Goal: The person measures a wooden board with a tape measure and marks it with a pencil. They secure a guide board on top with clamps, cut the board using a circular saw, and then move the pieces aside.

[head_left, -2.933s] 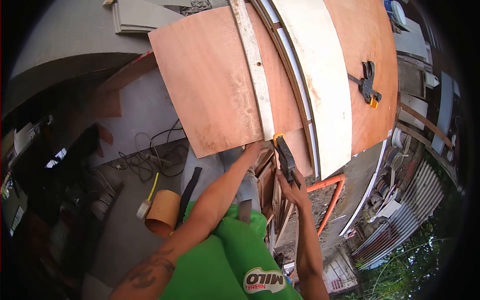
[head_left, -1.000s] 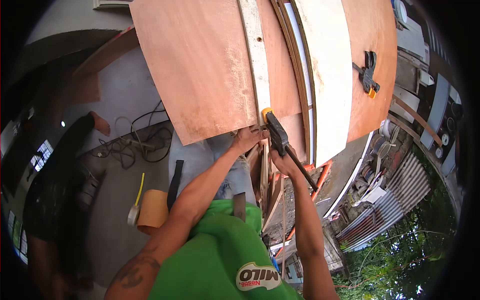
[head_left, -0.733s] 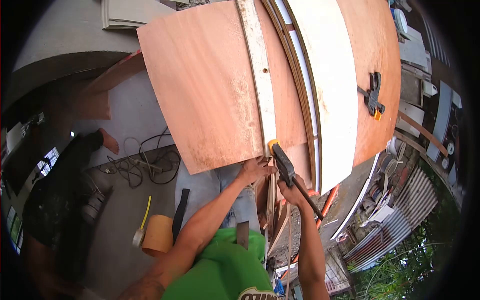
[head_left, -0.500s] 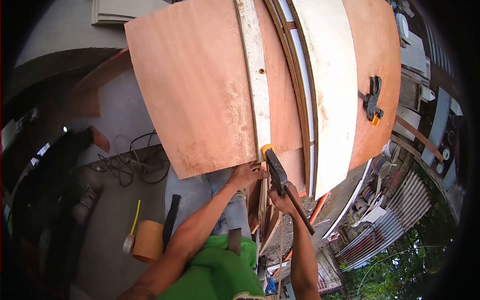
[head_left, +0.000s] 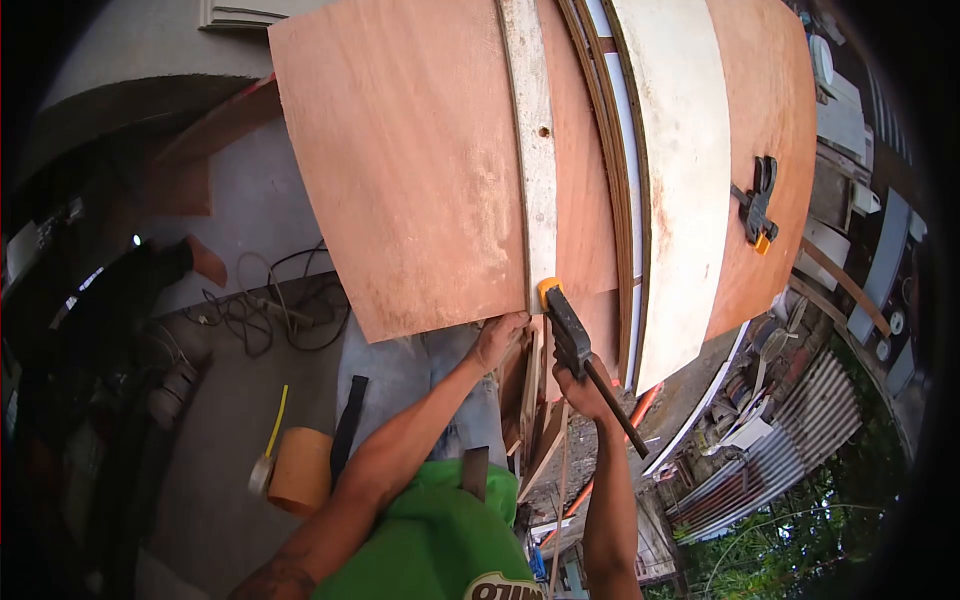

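Right hand (head_left: 584,392): closed round one black bar clamp with orange pad (head_left: 571,331), at the whitish wooden strip's (head_left: 536,180) near end. Left hand (head_left: 497,342): at pinkish-brown plywood sheet's (head_left: 400,180) near edge, grip unclear.

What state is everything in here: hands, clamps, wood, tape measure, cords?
Left hand: at the plywood's edge, some fingertips hidden.
Right hand: closed around the near clamp.
Near clamp: orange pad at the strip's end; tightness unclear.
Far clamp: not held; tightness unclear.
Strip: lying along the plywood.
Tape measure: yellow blade partly out.
Cords: loosely tangled.
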Demonstrator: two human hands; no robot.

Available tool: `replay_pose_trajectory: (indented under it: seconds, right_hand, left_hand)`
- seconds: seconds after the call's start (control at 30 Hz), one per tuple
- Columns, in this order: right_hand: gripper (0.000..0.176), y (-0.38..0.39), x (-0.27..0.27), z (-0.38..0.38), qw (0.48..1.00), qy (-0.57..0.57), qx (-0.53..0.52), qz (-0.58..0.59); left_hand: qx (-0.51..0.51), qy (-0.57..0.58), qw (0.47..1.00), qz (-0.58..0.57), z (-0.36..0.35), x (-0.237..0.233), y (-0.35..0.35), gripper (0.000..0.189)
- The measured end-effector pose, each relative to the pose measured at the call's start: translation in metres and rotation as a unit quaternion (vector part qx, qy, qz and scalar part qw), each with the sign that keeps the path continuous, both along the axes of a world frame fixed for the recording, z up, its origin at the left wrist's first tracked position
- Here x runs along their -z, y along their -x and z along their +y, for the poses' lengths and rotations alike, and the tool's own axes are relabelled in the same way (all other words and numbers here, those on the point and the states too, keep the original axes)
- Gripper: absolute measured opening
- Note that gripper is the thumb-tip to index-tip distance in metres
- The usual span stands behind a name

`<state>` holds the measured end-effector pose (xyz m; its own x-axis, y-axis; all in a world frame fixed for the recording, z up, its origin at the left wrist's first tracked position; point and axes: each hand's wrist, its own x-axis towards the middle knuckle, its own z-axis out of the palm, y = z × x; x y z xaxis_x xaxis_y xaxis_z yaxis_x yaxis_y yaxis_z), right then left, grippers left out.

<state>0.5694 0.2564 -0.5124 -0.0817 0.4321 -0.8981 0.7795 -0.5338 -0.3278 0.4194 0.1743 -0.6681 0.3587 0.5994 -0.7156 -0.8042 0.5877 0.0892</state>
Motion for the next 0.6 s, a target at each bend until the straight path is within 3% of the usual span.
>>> replay_pose_trajectory:
  seconds: [0.03, 0.1, 0.2, 0.3, 0.33, 0.4, 0.6]
  right_hand:
    - [0.032, 0.0, 0.0, 0.001, 1.0, 0.001, 0.007, 0.004]
    - [0.026, 0.008, -0.007, 0.008, 1.0, 0.003, 0.001, -0.003]
    - [0.025, 0.004, -0.007, 0.006, 0.999, -0.03, 0.003, 0.019]
    - [0.025, 0.003, -0.004, 0.007, 0.999, -0.026, 0.0, 0.032]
    - [0.024, 0.0, -0.002, 0.004, 0.999, -0.013, 0.008, 0.042]
    - [0.024, 0.006, -0.006, 0.004, 0.999, -0.02, 0.008, 0.036]
    - [0.021, 0.01, -0.008, 0.007, 0.999, -0.032, -0.022, 0.021]
  left_hand:
    - [-0.001, 0.002, 1.0, 0.0, 0.008, -0.012, 0.007, 0.04]
    - [0.14, -0.126, 0.967, 0.168, 0.02, -0.026, 0.019, 0.044]
    - [0.118, -0.178, 0.952, 0.217, 0.027, -0.029, 0.024, 0.042]
    - [0.19, -0.121, 0.956, 0.189, 0.032, -0.037, 0.031, 0.044]
    - [0.187, -0.118, 0.956, 0.19, 0.033, -0.037, 0.033, 0.044]
    - [0.186, -0.149, 0.96, 0.144, 0.031, -0.032, 0.031, 0.064]
    - [0.141, -0.167, 0.959, 0.181, 0.032, -0.03, 0.027, 0.065]
